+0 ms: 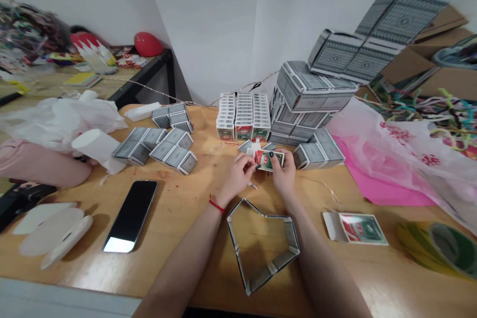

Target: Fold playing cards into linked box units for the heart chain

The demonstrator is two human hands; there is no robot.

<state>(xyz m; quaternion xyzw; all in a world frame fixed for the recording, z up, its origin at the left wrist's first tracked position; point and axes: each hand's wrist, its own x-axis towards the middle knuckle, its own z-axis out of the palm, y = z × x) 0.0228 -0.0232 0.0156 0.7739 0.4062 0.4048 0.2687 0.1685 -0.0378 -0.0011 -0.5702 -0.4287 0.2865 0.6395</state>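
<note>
My right hand (284, 173) grips a green and red playing-card box (269, 160), its thumb lying across the top. At the box's left end, the fingers of my left hand (240, 171) are pinched together at the white flap. Just behind the hands stands a small white bottle (257, 146), partly hidden. A heart-shaped ring of joined card boxes (238, 253) lies between my forearms. To the right, another card box (363, 229) rests flat with its flap out.
Several rows of stacked card boxes (244, 114) stand at the back. Right of them rises a tall stack of joined boxes (316, 87). Joined box pieces (173, 151) sit on the left, near a phone (131, 216). A yellow tape roll (421, 243) lies at the right.
</note>
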